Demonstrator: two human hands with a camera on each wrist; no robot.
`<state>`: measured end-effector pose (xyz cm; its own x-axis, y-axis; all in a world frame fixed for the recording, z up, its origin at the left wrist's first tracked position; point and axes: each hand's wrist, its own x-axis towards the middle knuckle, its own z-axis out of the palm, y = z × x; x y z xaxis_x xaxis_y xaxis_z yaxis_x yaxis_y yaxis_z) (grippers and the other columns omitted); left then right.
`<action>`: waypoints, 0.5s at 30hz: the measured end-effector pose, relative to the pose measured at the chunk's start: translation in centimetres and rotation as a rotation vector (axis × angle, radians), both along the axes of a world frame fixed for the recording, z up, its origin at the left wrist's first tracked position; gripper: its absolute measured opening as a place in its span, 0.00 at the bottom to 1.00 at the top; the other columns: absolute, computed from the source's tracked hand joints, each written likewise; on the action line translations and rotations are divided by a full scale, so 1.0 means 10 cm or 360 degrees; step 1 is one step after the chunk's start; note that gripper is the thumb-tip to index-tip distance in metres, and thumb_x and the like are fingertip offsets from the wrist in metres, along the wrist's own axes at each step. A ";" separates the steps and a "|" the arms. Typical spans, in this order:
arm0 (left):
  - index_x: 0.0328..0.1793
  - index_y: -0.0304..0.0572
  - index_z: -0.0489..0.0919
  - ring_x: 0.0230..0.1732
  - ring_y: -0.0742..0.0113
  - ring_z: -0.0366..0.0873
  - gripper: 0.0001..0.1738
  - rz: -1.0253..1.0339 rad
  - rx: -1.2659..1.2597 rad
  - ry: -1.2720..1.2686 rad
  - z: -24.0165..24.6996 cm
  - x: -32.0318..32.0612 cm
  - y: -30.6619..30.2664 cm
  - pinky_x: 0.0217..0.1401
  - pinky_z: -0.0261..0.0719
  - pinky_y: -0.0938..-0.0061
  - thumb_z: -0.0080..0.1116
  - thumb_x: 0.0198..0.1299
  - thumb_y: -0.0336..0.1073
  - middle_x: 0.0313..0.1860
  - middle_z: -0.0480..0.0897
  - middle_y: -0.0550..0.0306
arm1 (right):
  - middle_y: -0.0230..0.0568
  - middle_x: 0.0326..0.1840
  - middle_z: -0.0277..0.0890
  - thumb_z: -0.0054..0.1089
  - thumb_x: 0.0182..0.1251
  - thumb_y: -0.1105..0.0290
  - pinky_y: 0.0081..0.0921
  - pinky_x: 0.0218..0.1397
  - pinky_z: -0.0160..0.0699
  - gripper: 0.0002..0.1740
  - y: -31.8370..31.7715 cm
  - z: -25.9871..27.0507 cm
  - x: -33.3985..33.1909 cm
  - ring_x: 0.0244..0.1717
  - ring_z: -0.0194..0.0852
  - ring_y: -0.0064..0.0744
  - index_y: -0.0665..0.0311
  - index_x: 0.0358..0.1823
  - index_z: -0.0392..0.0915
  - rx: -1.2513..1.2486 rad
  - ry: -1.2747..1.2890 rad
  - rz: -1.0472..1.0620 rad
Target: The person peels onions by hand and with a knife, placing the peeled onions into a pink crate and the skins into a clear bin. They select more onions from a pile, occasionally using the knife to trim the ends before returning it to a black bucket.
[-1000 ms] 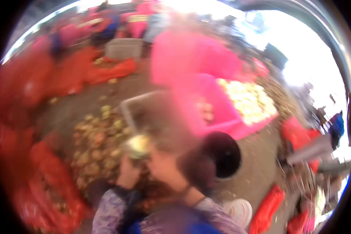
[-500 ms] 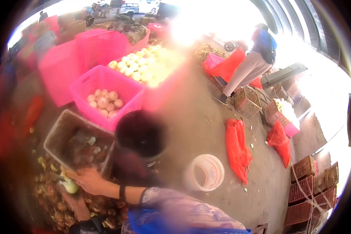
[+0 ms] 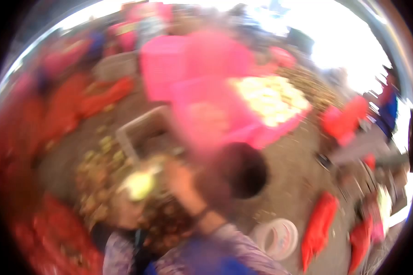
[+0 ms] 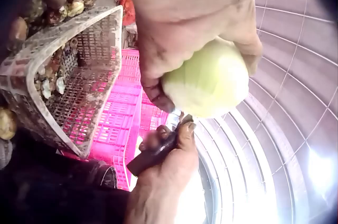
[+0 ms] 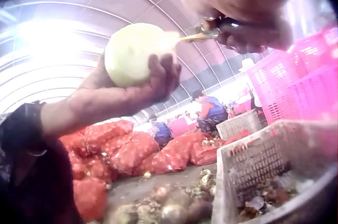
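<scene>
My left hand holds a peeled, pale green-white onion in curled fingers; the left wrist view shows the same onion from the other side. In my right hand is a small knife with a dark handle, gripped with the thumb along it. The knife's short blade points at the end of the onion, its tip right at the surface. In the blurred head view, the onion is above a heap of unpeeled onions, with my right hand beside it.
A dirty pale crate with scraps inside stands just ahead. Beyond it are pink crates with peeled onions. A black bucket and a white bucket stand to the right. Red net sacks lie at left; people work behind.
The head view swung right, then back left. The left hand still holds the onion, and the right hand stays close beside it.
</scene>
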<state>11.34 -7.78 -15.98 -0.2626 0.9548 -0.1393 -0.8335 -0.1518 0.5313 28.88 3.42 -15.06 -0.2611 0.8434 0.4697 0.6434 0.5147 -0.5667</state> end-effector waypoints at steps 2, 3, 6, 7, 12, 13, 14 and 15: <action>0.67 0.31 0.72 0.65 0.47 0.76 0.33 -0.0019 0.0105 0.0094 0.14 0.08 -0.08 0.73 0.72 0.54 0.62 0.60 0.45 0.64 0.77 0.41 | 0.46 0.40 0.83 0.50 0.75 0.67 0.38 0.34 0.80 0.17 0.11 0.04 -0.02 0.33 0.82 0.43 0.55 0.61 0.77 -0.0131 -0.0285 -0.0060; 0.69 0.29 0.70 0.67 0.47 0.74 0.33 -0.0218 0.0552 0.0068 0.20 0.06 0.00 0.74 0.71 0.54 0.61 0.61 0.41 0.67 0.75 0.41 | 0.43 0.35 0.81 0.47 0.78 0.65 0.38 0.33 0.79 0.15 0.04 0.37 0.09 0.30 0.79 0.39 0.58 0.58 0.77 -0.0231 0.0045 0.0132; 0.70 0.32 0.68 0.64 0.52 0.77 0.43 0.0025 0.0241 -0.0005 0.32 0.04 -0.05 0.68 0.79 0.59 0.73 0.52 0.46 0.65 0.76 0.44 | 0.48 0.34 0.82 0.51 0.71 0.62 0.41 0.34 0.78 0.14 -0.01 0.37 -0.15 0.32 0.81 0.46 0.62 0.47 0.79 -0.0205 -0.0155 0.0050; 0.70 0.33 0.67 0.65 0.52 0.76 0.43 0.0055 0.0210 -0.0002 0.34 0.00 -0.08 0.69 0.77 0.59 0.73 0.52 0.46 0.65 0.76 0.44 | 0.51 0.34 0.82 0.53 0.68 0.61 0.42 0.35 0.78 0.14 -0.07 0.39 -0.19 0.32 0.81 0.49 0.64 0.42 0.80 -0.0186 -0.0256 -0.0045; 0.71 0.35 0.67 0.65 0.54 0.75 0.43 0.0053 0.0259 0.0148 0.21 -0.18 -0.09 0.72 0.73 0.58 0.73 0.52 0.46 0.65 0.76 0.47 | 0.54 0.37 0.82 0.57 0.65 0.61 0.50 0.33 0.75 0.20 -0.36 0.49 -0.20 0.31 0.79 0.58 0.66 0.53 0.77 0.0196 -0.0115 0.0321; 0.71 0.36 0.68 0.65 0.55 0.75 0.43 -0.0003 0.0282 0.0218 0.19 -0.21 -0.09 0.72 0.73 0.57 0.74 0.52 0.46 0.64 0.77 0.48 | 0.52 0.41 0.82 0.56 0.69 0.62 0.44 0.36 0.77 0.24 -0.52 0.73 -0.15 0.34 0.80 0.52 0.62 0.63 0.71 -0.0041 -0.0111 0.0559; 0.70 0.36 0.68 0.63 0.56 0.76 0.41 -0.0032 0.0294 0.0229 0.23 -0.21 -0.08 0.69 0.76 0.58 0.73 0.53 0.44 0.63 0.77 0.51 | 0.51 0.43 0.82 0.56 0.71 0.62 0.41 0.38 0.78 0.26 -0.57 0.75 -0.14 0.35 0.80 0.48 0.59 0.68 0.68 -0.0157 -0.0116 0.0683; 0.70 0.36 0.68 0.63 0.56 0.76 0.41 -0.0021 0.0299 0.0218 0.26 -0.18 -0.10 0.69 0.76 0.58 0.73 0.53 0.44 0.63 0.77 0.51 | 0.50 0.44 0.82 0.56 0.72 0.62 0.39 0.39 0.79 0.29 -0.62 0.77 -0.12 0.36 0.81 0.45 0.57 0.73 0.65 -0.0279 -0.0122 0.0801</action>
<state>9.51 -8.81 -13.35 -0.2541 0.9641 0.0775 -0.7582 -0.2483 0.6029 27.65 -2.76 -7.38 -0.6815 0.6691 0.2964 0.3844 0.6720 -0.6330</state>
